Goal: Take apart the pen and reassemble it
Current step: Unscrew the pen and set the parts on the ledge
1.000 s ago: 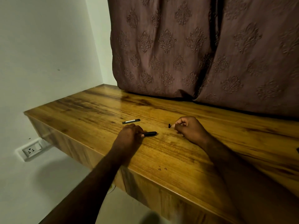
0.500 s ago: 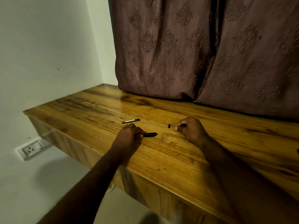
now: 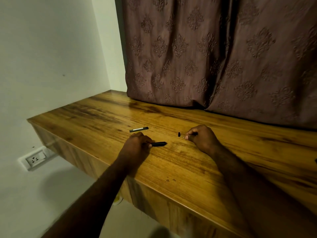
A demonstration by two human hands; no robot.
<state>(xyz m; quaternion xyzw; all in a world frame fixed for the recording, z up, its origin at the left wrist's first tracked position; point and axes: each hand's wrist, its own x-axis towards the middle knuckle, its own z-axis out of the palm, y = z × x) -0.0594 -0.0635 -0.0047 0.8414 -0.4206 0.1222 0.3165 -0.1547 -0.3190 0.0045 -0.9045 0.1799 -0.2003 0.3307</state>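
Right hand [image 3: 200, 140] drawn slightly back from small black piece [image 3: 178, 134]; fingers [image 3: 190, 132] curled tighter.

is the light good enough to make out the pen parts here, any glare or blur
Head view: dim, warm light; the black pen barrel in the left hand, the thin part pinched by the right hand and the small black piece beside it read only as dark shapes. Soft sheen on the table near the curtain, no harsh glare. Bottom edge blurred; wide lens stretches the corners.

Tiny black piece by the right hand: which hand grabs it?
Right, probably: the right hand, though pinching a thin dark part, lies beside the tiny black piece; the left hand grips the barrel.
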